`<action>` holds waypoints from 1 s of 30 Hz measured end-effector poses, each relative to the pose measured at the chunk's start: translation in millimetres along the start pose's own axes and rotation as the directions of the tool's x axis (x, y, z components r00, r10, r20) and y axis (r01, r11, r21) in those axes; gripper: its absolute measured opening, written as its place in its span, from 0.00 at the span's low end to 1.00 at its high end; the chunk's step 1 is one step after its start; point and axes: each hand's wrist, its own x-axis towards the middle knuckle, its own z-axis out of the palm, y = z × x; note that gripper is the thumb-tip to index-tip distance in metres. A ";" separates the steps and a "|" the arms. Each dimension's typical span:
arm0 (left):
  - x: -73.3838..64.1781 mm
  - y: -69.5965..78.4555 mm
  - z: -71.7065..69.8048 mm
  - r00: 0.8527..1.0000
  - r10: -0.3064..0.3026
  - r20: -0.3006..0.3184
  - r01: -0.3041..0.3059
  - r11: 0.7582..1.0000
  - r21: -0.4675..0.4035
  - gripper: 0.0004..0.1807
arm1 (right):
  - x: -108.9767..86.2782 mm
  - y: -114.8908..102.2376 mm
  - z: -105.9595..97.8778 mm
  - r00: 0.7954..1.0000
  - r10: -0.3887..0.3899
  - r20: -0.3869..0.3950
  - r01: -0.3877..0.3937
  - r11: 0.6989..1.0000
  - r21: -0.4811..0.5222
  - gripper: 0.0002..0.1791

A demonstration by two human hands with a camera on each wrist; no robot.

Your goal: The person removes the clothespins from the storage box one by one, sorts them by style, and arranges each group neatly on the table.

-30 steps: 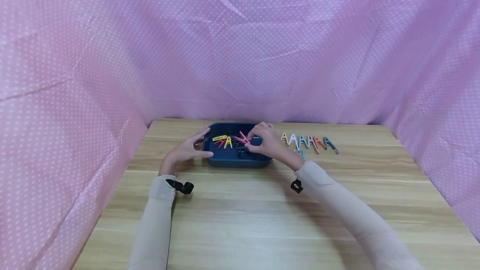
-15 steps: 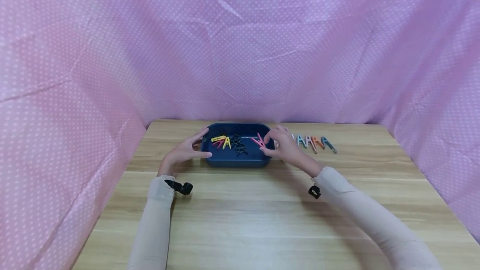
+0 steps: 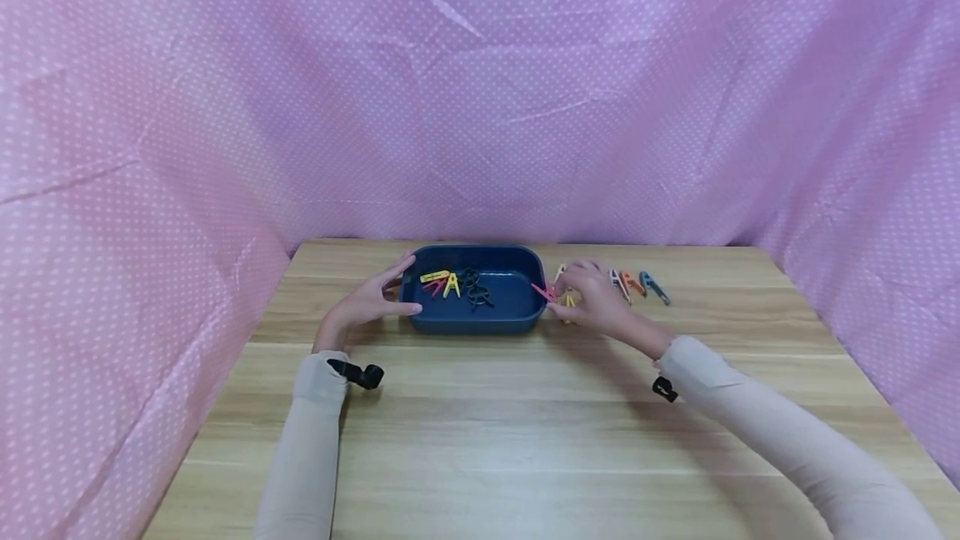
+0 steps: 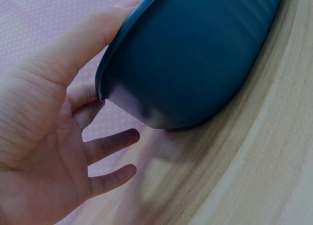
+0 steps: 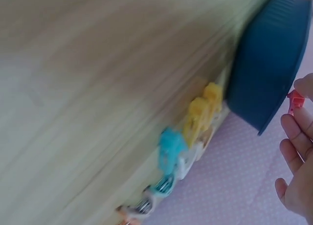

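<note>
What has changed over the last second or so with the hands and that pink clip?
The right hand carried the pink clip rightward out of the blue tray, past its right rim toward the row of clips on the table. The left hand stayed against the tray's left end; the clips in the tray stayed put.

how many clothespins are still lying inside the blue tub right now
4, as far as I can tell: in the blue tub, a yellow flat one, a red one, a yellow upright one and a dark tangle that may be several pins.
</note>
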 end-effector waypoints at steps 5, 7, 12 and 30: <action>0.4 0.8 -0.2 1.000 0.012 0.003 -0.012 1.000 0.000 0.55 | -13.0 12.4 -4.3 0.998 -0.024 -0.058 0.022 0.999 -0.031 0.13; 0.6 0.0 -0.9 1.000 0.016 0.002 -0.016 1.000 0.002 0.55 | -17.2 17.2 -7.4 0.998 -0.008 -0.060 0.006 0.999 -0.048 0.13; 1.5 -2.2 -1.8 1.000 0.018 0.001 -0.018 1.000 0.000 0.54 | -27.1 26.2 -17.6 0.999 0.040 -0.036 -0.042 0.997 -0.070 0.13; 0.5 0.8 -1.3 1.000 0.008 0.006 -0.008 1.000 -0.022 0.56 | -69.1 52.9 -33.4 0.991 0.125 -0.056 -0.128 0.989 -0.069 0.15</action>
